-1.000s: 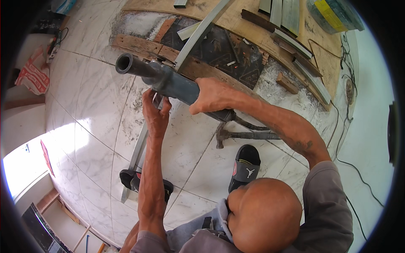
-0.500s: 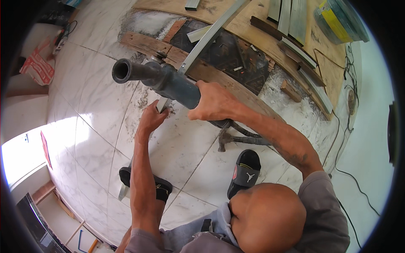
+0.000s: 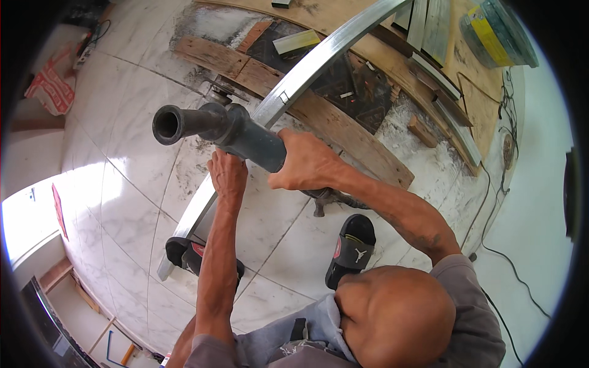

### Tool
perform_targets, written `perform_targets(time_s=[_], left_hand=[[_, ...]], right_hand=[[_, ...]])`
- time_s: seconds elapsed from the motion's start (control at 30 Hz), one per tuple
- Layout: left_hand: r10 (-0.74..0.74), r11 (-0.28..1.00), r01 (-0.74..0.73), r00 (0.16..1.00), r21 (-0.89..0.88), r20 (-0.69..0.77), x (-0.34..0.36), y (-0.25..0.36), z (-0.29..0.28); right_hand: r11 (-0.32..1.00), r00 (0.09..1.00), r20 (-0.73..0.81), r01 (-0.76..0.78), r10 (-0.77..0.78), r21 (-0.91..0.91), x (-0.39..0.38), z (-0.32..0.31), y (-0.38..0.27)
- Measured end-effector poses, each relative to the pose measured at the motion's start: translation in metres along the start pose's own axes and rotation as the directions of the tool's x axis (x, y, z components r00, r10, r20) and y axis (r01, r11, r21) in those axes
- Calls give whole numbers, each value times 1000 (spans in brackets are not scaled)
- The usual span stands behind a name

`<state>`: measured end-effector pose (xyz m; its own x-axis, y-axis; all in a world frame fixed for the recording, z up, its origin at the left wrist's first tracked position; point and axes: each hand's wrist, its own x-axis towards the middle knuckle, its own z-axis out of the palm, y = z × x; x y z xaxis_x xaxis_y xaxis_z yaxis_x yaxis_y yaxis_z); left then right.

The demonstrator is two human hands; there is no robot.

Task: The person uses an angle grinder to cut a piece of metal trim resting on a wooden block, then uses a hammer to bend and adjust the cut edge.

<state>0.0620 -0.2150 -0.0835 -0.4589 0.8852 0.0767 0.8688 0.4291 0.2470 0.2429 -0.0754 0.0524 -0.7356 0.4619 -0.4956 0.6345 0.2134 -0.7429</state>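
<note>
My right hand (image 3: 310, 161) is closed round the dark body of an angle grinder (image 3: 253, 145). Its black side handle points up and left, and part of the disc shows beyond the head. Beneath the grinder a long silver metal bar (image 3: 313, 64) runs from the lower left to the top right. My left hand (image 3: 229, 179) is closed on this bar just below the grinder head; its fingertips are partly hidden. Near the bar's lower end stands my left sandal (image 3: 184, 253). A hammer (image 3: 319, 206) lies below the grinder, mostly covered.
A worn wooden plank (image 3: 356, 138) lies under the bar, beside a dark sheet (image 3: 368, 101). Plywood (image 3: 257, 5) carries several metal offcuts (image 3: 438, 30) and a greenish bucket (image 3: 498, 34). Black cables (image 3: 512, 260) trail along the right wall. Tiled floor (image 3: 141, 159) spreads left.
The metal bar has turned and shifted, showing a broad bright face. My left hand has risen closer to the grinder head. The grinder has moved slightly left and now covers more of the hammer.
</note>
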Motion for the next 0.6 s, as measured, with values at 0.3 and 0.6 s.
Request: perform_targets(time_s=[0.3,0.6], left_hand=[[-29,998,28,1000,51,12,-2,13,-2],[-269,647,-27,927,-762,-261,-13,41,-31]], right_hand=[[997,999,-33,-39,41,61,-9,0,6],[988,995,-73,-62,73,144,-11,0,10]])
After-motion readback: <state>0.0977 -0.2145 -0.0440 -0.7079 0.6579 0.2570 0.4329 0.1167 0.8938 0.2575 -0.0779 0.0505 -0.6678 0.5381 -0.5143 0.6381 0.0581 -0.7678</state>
